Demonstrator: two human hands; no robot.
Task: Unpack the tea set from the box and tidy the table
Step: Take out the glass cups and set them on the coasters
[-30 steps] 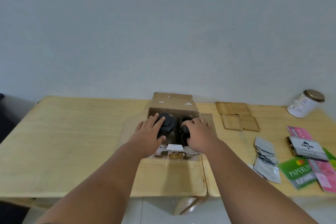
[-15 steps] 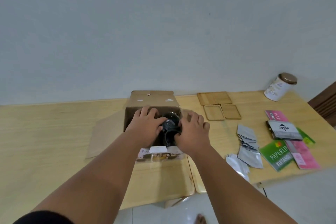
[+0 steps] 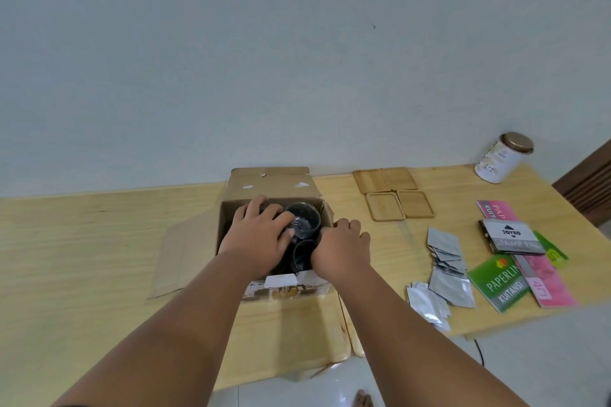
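Observation:
An open cardboard box (image 3: 271, 185) stands in the middle of the wooden table (image 3: 82, 241), flaps spread out. Inside it a clear glass cup (image 3: 303, 220) shows at the back, with a second dark glass cup (image 3: 301, 258) in front of it. My left hand (image 3: 261, 236) reaches into the box, thumb and forefinger against the left side of the back cup; whatever lies under the palm is hidden. My right hand (image 3: 342, 251) rests on the box's right wall, fingers curled over its edge beside the front cup.
Several wooden coasters (image 3: 393, 195) lie right of the box. A white canister with a bronze lid (image 3: 502, 158) stands at the far right corner. Silver sachets (image 3: 443, 268), receipt books (image 3: 499, 284) and a stamp pad (image 3: 510, 236) are scattered on the right. The near table edge is close.
My view has shifted left and closer. My left hand has slid to the back cup, which is now uncovered. My right hand has moved outward to the box's right wall.

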